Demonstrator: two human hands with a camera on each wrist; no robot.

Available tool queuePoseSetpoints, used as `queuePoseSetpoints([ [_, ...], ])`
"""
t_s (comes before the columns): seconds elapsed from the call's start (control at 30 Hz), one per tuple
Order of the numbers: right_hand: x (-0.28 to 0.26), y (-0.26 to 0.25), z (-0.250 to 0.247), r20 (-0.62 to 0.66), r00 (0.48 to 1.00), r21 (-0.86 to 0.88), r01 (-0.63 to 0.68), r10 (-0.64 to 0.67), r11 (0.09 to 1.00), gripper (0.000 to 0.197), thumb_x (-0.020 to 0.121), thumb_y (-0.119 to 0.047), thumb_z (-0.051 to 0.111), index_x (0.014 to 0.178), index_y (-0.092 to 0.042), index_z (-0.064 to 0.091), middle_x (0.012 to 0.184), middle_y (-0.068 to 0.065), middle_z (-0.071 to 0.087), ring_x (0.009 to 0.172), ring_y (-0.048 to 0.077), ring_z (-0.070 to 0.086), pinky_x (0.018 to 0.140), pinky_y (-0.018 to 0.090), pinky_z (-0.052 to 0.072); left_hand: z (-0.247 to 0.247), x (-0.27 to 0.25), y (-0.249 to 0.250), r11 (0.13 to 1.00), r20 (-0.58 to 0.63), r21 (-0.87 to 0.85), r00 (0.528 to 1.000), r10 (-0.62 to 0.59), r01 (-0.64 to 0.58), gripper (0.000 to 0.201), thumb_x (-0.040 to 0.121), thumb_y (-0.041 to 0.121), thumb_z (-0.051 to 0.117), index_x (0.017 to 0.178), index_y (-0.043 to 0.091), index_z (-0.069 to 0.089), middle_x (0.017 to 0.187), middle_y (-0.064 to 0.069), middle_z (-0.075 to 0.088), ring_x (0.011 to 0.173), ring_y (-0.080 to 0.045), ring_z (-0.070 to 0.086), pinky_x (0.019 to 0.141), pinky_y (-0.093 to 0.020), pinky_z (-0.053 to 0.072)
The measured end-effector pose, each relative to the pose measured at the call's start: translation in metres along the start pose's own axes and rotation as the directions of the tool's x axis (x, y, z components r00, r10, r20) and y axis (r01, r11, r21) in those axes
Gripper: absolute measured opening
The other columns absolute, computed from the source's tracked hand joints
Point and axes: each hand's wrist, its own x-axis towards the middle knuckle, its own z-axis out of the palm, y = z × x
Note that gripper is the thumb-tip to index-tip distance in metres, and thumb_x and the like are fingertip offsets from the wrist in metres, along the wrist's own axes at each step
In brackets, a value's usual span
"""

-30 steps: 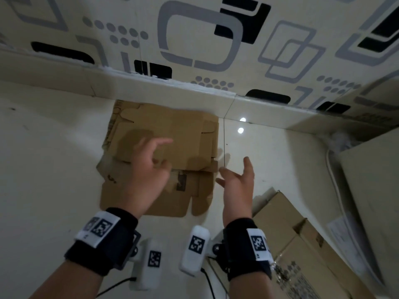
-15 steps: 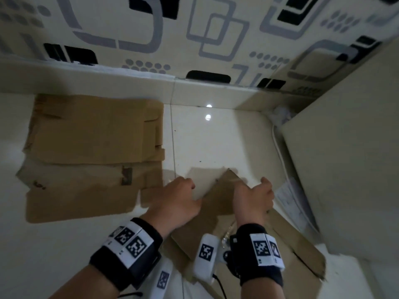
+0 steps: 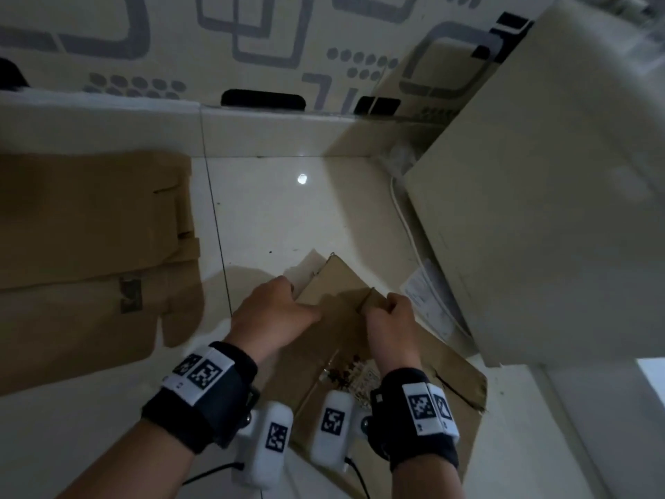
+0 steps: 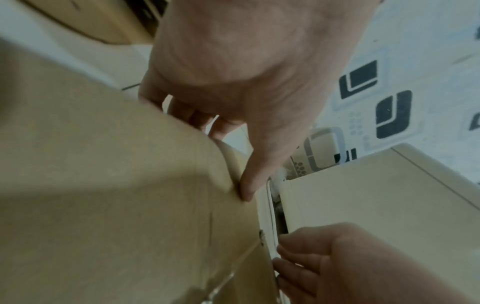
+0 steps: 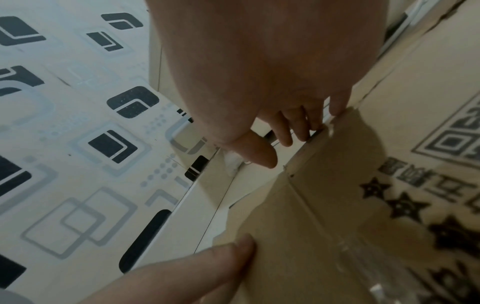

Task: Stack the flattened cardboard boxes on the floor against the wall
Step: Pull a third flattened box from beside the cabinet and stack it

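2 hands hold 1 flattened brown cardboard box [image 3: 392,358] printed with black stars and a square code, lying on the glossy cream floor tile [image 3: 288,217] in front of the person. The left hand [image 3: 273,315] takes the box's far left edge: its thumb [image 4: 249,185] presses on the top face while the fingers curl under, so the grip pinches the board, and the box spreads back from that grip toward the wrist. The right hand [image 3: 392,327] takes the far right edge, its fingertips [image 5: 303,133] hooked over the rim; in the right wrist view the thumb hangs off the board, so this grip is a curl of fingers alone. The far corner of the box sticks out between and beyond the 2 grips.

To the left, apart from the held box, a stack of flattened brown cardboard sheets [image 3: 90,253] lies on the floor, its far edge against the cream skirting of the patterned wall [image 3: 252,37]. A pale cabinet [image 3: 547,217] stands to the right, just beside the box.
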Motion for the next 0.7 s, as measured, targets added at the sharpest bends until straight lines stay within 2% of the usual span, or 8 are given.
queuePoseSetpoints([
  [0.07,0.001,0.004,-0.003,0.011,1.000,0.014,0.011,-0.011,1.000,0.066,0.090,-0.017,0.049,0.155,-0.017,0.036,0.155,0.005,0.044,0.140,0.029,0.043,0.115,0.050,0.037,0.002,0.001,0.004,0.995,0.024,-0.097,1.000,-0.016,0.018,0.033,0.072,0.046,0.075,0.081,0.025,0.051,0.086,0.001,0.068,0.074,-0.012,0.065,0.079,-0.038,0.057],
  [0.2,0.003,0.009,-0.006,0.024,0.999,0.042,0.020,-0.021,0.999,0.067,0.089,-0.017,0.052,0.154,-0.018,0.036,0.152,0.005,0.046,0.136,0.027,0.046,0.112,0.049,0.040,0.012,0.011,0.002,0.986,0.099,-0.161,0.995,-0.032,0.048,0.054,0.066,0.050,0.079,0.099,0.008,0.071,0.082,-0.003,0.074,0.070,-0.016,0.071,0.065,-0.032,0.056],
  [0.3,0.004,0.012,-0.008,0.035,0.999,0.095,0.013,-0.016,0.995,0.069,0.089,-0.018,0.053,0.155,-0.021,0.033,0.153,0.004,0.044,0.136,0.027,0.045,0.109,0.045,0.041,0.017,0.017,-0.001,0.981,0.166,-0.185,0.986,-0.028,0.059,0.087,0.062,0.054,0.078,0.134,0.008,0.062,0.124,-0.007,0.072,0.096,-0.017,0.071,0.078,-0.032,0.059],
  [0.4,0.008,0.015,-0.013,0.003,1.000,0.153,0.026,-0.027,0.988,0.067,0.092,-0.016,0.053,0.155,-0.022,0.032,0.151,0.005,0.045,0.131,0.024,0.046,0.100,0.037,0.039,0.013,0.015,0.002,0.978,0.177,-0.207,0.984,0.004,0.034,0.088,0.078,0.049,0.077,0.151,0.012,0.046,0.148,-0.003,0.055,0.120,-0.018,0.059,0.096,-0.029,0.048],
  [0.5,0.012,0.017,-0.021,-0.110,0.994,0.148,0.043,-0.027,0.988,0.064,0.092,-0.013,0.052,0.154,-0.018,0.036,0.149,0.007,0.048,0.125,0.026,0.050,0.095,0.034,0.039,0.000,0.010,0.005,0.953,0.183,-0.301,0.982,0.052,0.005,0.048,0.084,0.043,0.076,0.124,0.019,0.065,0.123,0.003,0.071,0.110,-0.016,0.066,0.099,-0.034,0.051],
  [0.57,0.015,0.019,-0.026,-0.205,0.979,0.121,0.035,-0.010,0.992,0.064,0.088,-0.013,0.053,0.151,-0.015,0.040,0.149,0.012,0.051,0.127,0.030,0.051,0.103,0.044,0.043,-0.014,0.007,0.006,0.934,0.171,-0.357,0.983,0.068,-0.002,0.025,0.088,0.035,0.075,0.111,0.024,0.071,0.109,0.004,0.077,0.098,-0.014,0.072,0.091,-0.032,0.054],
  [0.63,0.017,0.020,-0.030,-0.266,0.964,0.104,0.002,0.026,0.995,0.067,0.083,-0.010,0.053,0.149,-0.012,0.042,0.152,0.015,0.048,0.137,0.036,0.045,0.112,0.055,0.037,-0.031,0.006,0.003,0.911,0.125,-0.413,0.991,0.050,0.006,0.025,0.086,0.033,0.076,0.110,0.028,0.072,0.105,0.007,0.079,0.091,-0.011,0.074,0.082,-0.030,0.055],
  [0.7,0.019,0.023,-0.035,-0.300,0.952,0.130,-0.025,0.063,0.991,0.069,0.082,-0.009,0.054,0.150,-0.011,0.041,0.155,0.014,0.044,0.141,0.037,0.040,0.115,0.056,0.032,-0.050,0.006,-0.002,0.885,0.073,-0.465,0.997,0.004,0.031,0.031,0.084,0.032,0.078,0.114,0.026,0.072,0.102,0.005,0.081,0.092,-0.016,0.075,0.084,-0.036,0.056],
])
